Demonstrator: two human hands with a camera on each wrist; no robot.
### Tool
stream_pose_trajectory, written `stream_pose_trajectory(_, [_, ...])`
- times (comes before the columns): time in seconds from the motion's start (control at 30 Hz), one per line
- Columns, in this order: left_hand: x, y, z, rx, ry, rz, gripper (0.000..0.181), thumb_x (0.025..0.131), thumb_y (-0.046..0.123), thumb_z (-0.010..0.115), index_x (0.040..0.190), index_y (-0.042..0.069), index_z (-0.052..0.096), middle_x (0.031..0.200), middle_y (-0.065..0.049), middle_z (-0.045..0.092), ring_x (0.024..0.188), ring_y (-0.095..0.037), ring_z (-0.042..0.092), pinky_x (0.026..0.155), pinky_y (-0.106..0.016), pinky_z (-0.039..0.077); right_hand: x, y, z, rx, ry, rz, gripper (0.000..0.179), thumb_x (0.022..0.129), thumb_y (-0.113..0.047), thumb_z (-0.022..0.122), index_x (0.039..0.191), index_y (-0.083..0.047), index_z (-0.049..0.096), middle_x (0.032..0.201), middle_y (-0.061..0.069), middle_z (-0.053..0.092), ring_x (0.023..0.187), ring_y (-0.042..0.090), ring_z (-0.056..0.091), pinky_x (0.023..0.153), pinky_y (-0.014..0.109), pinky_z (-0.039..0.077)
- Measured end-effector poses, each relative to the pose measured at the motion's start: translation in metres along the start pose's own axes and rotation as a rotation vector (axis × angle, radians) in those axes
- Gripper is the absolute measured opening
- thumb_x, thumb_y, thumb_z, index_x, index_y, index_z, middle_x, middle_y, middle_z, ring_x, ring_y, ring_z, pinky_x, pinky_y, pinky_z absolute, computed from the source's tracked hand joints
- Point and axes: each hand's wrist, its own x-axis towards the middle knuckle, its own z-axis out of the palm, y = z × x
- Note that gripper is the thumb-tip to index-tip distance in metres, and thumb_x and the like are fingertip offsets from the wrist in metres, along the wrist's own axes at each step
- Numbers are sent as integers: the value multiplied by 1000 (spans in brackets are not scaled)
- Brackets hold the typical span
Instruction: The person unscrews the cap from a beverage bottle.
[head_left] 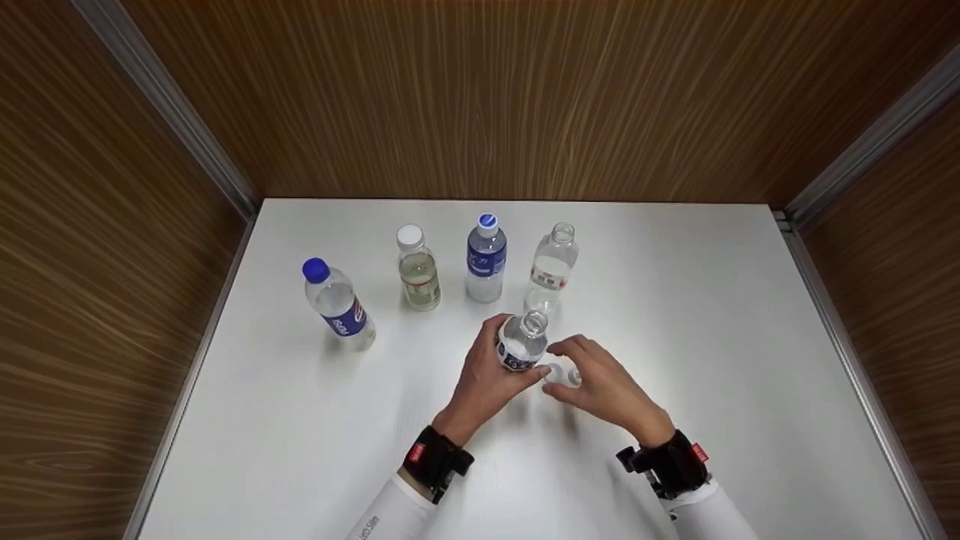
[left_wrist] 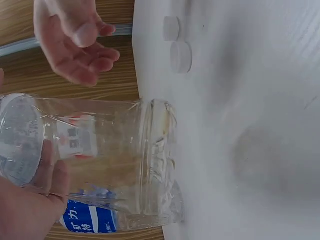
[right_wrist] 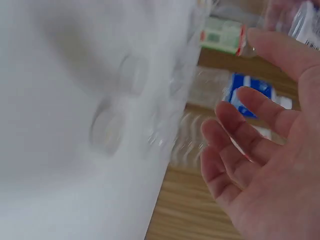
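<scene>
My left grip (head_left: 484,371) is curled round an uncapped clear plastic bottle with a blue-and-white label (head_left: 520,349), mid-way across the white tabletop (head_left: 720,322). Just right, my right grip (head_left: 606,381) holds nothing, fingers apart near two round white plastic caps (left_wrist: 181,57).

Two caps (right_wrist: 133,76) blur in the right wrist view, and the head view's bottom edge crops both sleeves (head_left: 395,511).
</scene>
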Motion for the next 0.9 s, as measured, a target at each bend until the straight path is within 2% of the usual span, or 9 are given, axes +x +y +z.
stream_pose_trajectory(0.1, [1,2,2,-47,25,-6,91,72,31,96,141,7,43,135,-10,59,123,-24,58,105,-47,45,3,-12,3,104,-2,-31,58,86,-39,85,131,-12,60,126,-1,65,117,20,62,97,44,51])
stream_pose_trajectory(0.2, [2,3,4,-76,52,5,91,71,32,97,141,7,43,135,-10,60,124,-24,58,105,-47,45,7,-19,7,208,6,-28,65,85,-42,85,138,-15,56,131,-5,63,122,16,60,102,43,50])
stream_pose_trajectory(0.4, [3,4,5,-119,68,70,91,70,29,97,140,5,44,137,-12,58,126,-25,57,108,-46,43,16,-28,16,379,72,-45,73,84,-26,89,145,-11,52,140,1,61,128,20,58,105,42,49])
stream_pose_trajectory(0.6, [3,2,7,-130,15,115,95,70,28,97,144,8,42,149,-11,53,142,-27,46,117,-46,35,20,-29,25,381,152,-100,76,81,-9,88,146,-2,49,141,12,61,129,27,58,105,42,49])
stream_pose_trajectory(0.7, [2,1,7,-149,-20,116,106,69,27,98,152,8,35,153,-8,50,146,-28,42,120,-46,30,19,-27,24,381,168,-110,77,78,-6,88,145,-1,49,139,12,62,126,28,60,105,43,49])
stream_pose_trajectory(0.8, [1,-1,5,-145,-56,111,119,69,30,98,160,7,25,158,-7,43,148,-27,39,121,-47,28,16,-25,20,374,183,-88,76,78,-8,90,143,-2,51,136,9,64,124,25,61,105,42,49])
stream_pose_trajectory(0.9, [-1,-3,2,-105,-76,104,120,72,35,96,162,8,21,163,-7,37,151,-25,33,122,-48,25,12,-21,12,369,213,-48,79,76,-11,92,143,-2,51,134,6,65,123,22,62,103,41,49])
